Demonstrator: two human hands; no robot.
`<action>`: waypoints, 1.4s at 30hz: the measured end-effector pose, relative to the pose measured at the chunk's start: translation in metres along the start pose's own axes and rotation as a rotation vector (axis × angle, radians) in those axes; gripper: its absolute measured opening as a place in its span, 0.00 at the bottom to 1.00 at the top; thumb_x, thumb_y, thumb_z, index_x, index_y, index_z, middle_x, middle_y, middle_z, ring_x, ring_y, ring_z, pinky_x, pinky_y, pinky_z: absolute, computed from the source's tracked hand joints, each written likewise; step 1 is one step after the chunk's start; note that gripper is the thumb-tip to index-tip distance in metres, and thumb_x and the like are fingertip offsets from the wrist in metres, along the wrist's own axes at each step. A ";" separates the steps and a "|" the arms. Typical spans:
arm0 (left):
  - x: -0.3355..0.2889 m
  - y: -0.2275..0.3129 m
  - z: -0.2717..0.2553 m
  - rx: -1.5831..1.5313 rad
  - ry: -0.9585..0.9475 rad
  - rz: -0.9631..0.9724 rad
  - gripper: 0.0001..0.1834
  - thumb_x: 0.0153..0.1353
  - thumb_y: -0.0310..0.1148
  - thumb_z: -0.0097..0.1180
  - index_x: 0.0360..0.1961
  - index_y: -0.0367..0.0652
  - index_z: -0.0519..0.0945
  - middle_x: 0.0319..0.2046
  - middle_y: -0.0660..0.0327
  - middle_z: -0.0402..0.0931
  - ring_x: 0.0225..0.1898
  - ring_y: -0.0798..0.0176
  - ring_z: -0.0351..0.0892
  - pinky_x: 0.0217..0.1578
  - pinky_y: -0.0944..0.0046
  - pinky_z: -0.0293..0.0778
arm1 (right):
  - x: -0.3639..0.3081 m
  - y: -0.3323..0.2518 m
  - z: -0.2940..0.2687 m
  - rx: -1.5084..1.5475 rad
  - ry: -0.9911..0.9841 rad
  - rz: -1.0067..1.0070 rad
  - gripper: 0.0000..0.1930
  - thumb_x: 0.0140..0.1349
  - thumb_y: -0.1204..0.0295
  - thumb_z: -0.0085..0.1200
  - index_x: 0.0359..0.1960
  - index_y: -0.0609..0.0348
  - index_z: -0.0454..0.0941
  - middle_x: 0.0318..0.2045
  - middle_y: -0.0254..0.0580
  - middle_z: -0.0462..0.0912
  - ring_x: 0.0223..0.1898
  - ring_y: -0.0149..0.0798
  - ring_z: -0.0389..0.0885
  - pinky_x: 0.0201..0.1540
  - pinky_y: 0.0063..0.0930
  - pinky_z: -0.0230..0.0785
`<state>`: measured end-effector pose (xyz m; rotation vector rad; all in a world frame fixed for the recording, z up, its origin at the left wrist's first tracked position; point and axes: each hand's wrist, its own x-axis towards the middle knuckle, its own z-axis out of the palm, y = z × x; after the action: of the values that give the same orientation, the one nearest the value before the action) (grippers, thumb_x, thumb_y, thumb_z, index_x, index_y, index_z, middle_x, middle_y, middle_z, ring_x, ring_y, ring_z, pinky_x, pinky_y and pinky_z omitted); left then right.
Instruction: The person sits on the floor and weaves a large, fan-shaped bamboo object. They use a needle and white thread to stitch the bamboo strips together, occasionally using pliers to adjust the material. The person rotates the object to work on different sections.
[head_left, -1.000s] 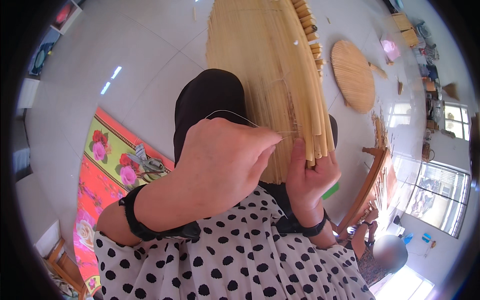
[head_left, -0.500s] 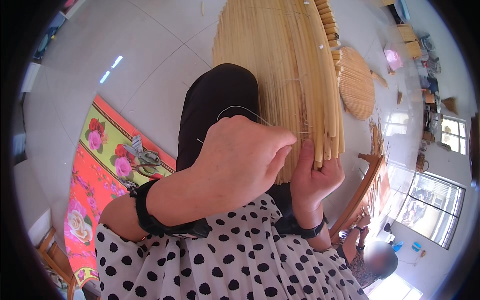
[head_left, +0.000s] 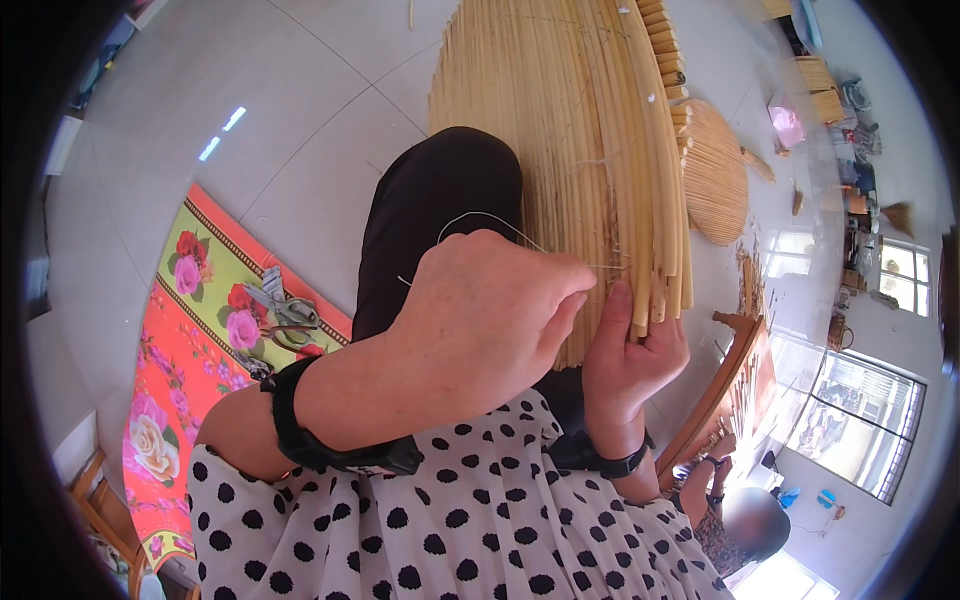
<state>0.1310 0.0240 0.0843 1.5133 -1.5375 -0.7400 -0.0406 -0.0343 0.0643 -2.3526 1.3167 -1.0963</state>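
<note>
A mat of pale reed stalks (head_left: 570,140) laid side by side runs from the far side down against my dark-clad knee. My left hand (head_left: 490,300) is closed in a pinch on a thin white thread (head_left: 480,214). One stretch of thread pulls taut from my fingers to the stalks; the rest loops over the back of the hand, its loose end sticking out on the left. My right hand (head_left: 635,355) grips the near ends of the outermost stalks, thumb on top, other fingers underneath and partly hidden.
Scissors (head_left: 290,312) lie on a floral cloth (head_left: 170,390) on the left. Past the mat's right side lies a round reed piece (head_left: 715,175). A wooden frame (head_left: 715,390) and another person (head_left: 735,530) are at lower right. Far right, a broom head (head_left: 900,216) shows.
Both hands keep nearly the same pose and hold. The whole view has shifted very slightly; the thread still runs taut to the stalks.
</note>
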 end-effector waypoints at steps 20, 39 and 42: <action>0.001 0.006 -0.005 -0.014 -0.043 -0.031 0.07 0.58 0.21 0.59 0.38 0.36 0.84 0.23 0.53 0.80 0.21 0.55 0.80 0.23 0.66 0.73 | -0.005 -0.002 -0.005 -0.011 -0.038 0.028 0.09 0.58 0.79 0.62 0.41 0.66 0.83 0.33 0.47 0.84 0.27 0.42 0.83 0.28 0.29 0.73; -0.017 0.040 -0.061 0.020 -0.166 -0.506 0.06 0.60 0.21 0.59 0.37 0.34 0.85 0.16 0.62 0.73 0.18 0.74 0.66 0.20 0.71 0.62 | -0.014 -0.014 0.009 0.424 -0.191 -0.119 0.29 0.38 0.75 0.66 0.49 0.69 0.80 0.38 0.45 0.79 0.25 0.39 0.81 0.26 0.27 0.76; -0.018 0.043 -0.064 -0.009 -0.154 -0.571 0.04 0.59 0.20 0.60 0.35 0.33 0.85 0.15 0.64 0.72 0.18 0.75 0.65 0.21 0.71 0.62 | -0.011 -0.007 0.006 0.553 -0.240 -0.104 0.31 0.37 0.73 0.69 0.49 0.69 0.80 0.39 0.45 0.79 0.26 0.40 0.81 0.27 0.27 0.76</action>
<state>0.1644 0.0547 0.1491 1.9512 -1.2031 -1.2055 -0.0355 -0.0220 0.0580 -2.0637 0.7008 -1.0050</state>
